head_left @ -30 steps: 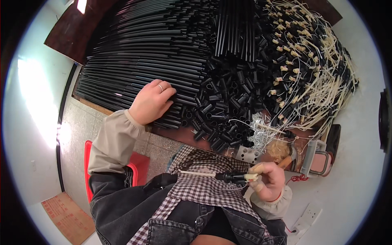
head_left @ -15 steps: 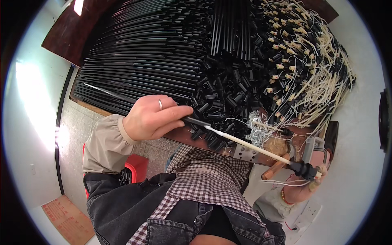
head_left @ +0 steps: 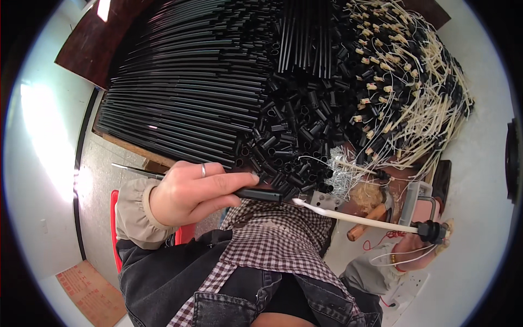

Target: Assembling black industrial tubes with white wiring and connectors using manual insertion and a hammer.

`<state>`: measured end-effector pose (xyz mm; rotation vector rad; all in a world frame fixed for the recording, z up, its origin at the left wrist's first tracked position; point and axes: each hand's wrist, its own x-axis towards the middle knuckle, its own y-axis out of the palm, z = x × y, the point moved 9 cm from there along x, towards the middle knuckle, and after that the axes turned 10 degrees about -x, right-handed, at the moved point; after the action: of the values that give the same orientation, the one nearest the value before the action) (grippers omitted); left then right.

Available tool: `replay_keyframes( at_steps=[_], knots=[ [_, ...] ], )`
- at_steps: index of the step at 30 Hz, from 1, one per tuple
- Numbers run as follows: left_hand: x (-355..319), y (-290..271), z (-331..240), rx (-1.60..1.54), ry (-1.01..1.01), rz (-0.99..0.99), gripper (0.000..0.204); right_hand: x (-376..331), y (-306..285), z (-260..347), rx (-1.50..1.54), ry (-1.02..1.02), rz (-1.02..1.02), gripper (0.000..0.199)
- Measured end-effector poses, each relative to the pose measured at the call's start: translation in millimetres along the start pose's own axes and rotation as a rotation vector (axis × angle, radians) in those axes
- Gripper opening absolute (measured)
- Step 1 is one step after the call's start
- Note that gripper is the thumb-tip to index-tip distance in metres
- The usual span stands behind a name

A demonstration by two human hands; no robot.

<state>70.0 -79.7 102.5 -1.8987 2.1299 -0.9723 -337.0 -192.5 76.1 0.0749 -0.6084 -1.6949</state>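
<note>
My left hand (head_left: 190, 191), with a ring on one finger, grips a long thin black tube (head_left: 256, 194) near its end, in front of my chest. A cream-coloured cable (head_left: 354, 217) comes out of that tube's end and runs right to a black connector (head_left: 433, 231). My right hand (head_left: 417, 253) is shut on the connector at the lower right, mostly hidden behind it. The tube's other end (head_left: 133, 170) sticks out to the left past my left hand.
A big stack of long black tubes (head_left: 180, 92) covers the table's left. Short black tube pieces (head_left: 294, 147) are heaped in the middle. Finished cream cables with black ends (head_left: 408, 92) lie at the right. A red stool (head_left: 117, 229) stands below left, and a wooden-handled tool (head_left: 370, 218) lies near the table edge.
My left hand left the tube stack, picked up a long black tube and drew it toward my chest. My right hand moved right with the connector, so the cream cable stretches out from the tube.
</note>
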Motion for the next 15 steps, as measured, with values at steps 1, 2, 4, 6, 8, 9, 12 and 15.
replay_keyframes(
  at_steps=[1,2,4,6,8,9,12,15],
  knots=[
    [1,6,0,-0.008,0.001,0.035,0.034,-5,25,-3,0.027,0.07,0.186,0.026],
    [1,12,-2,-0.014,-0.001,0.067,0.034,-8,32,-4,0.023,0.072,0.185,0.026],
    [3,27,-6,-0.032,0.004,0.137,0.035,-21,69,-20,0.008,0.212,0.421,0.027],
    [0,40,-9,-0.036,-0.038,0.134,0.036,-42,90,-41,-0.628,-0.046,0.539,0.03],
    [2,62,-7,-0.063,-0.088,0.149,0.041,-66,131,-72,-0.216,0.202,0.62,0.027],
    [2,67,-2,-0.084,-0.105,0.151,0.043,-66,138,-82,-0.053,0.336,0.605,0.025],
    [3,87,13,-0.292,-0.15,0.149,0.047,-61,135,-86,-0.102,0.393,0.605,0.025],
    [-2,103,27,-0.49,-0.215,0.13,0.052,-62,131,-95,-0.149,0.498,0.636,0.024]
  ],
)
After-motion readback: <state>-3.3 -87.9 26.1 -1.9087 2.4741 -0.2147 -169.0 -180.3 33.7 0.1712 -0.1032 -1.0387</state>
